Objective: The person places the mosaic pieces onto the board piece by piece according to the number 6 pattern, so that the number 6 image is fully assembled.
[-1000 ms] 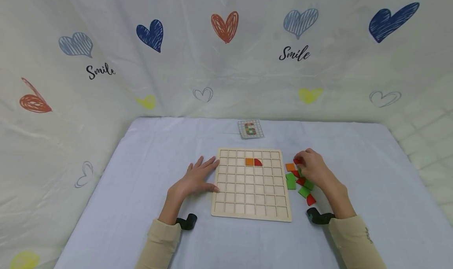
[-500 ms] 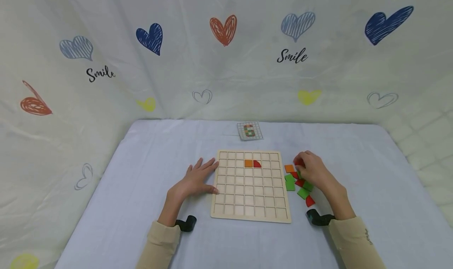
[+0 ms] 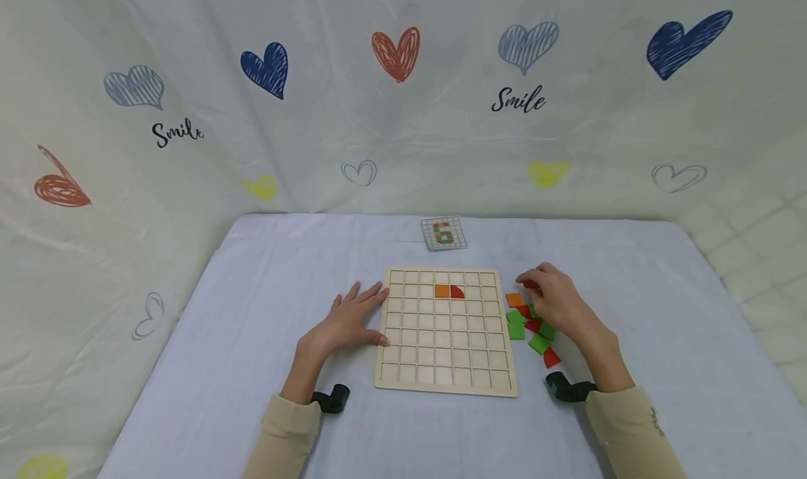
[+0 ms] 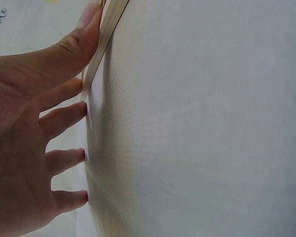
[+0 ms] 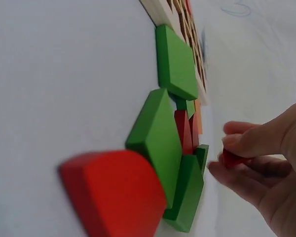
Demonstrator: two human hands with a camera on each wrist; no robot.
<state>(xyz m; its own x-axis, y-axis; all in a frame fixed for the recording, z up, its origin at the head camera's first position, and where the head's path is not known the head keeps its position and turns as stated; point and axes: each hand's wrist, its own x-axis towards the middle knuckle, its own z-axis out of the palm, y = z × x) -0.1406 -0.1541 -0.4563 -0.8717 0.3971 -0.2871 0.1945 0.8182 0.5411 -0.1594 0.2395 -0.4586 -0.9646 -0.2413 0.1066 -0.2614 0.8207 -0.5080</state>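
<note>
A wooden grid board [image 3: 435, 358] lies mid-table, with an orange square tile [image 3: 442, 291] and a red quarter-circle tile [image 3: 457, 292] side by side in its second row. My left hand [image 3: 345, 323] rests at the board's left edge, fingers spread straight; the left wrist view shows the thumb [image 4: 76, 47] against the frame. Beside the board's right edge, my right hand [image 3: 556, 298] pinches a small red tile [image 5: 232, 159] between thumb and fingers, above a pile of loose tiles. Its full shape is hidden by the fingers.
The loose pile holds several green square tiles [image 3: 516, 330], red quarter-circle tiles [image 3: 551, 357] and an orange tile [image 3: 514, 300]. Behind the board lies a pattern card [image 3: 444, 234] with a coloured figure on a grid. A curtain printed with hearts [image 3: 396, 54] hangs behind the table.
My right hand has lifted slightly and shifted left with the red tile pinched in its fingers. My left hand stays at the board's edge. The view has tilted slightly.
</note>
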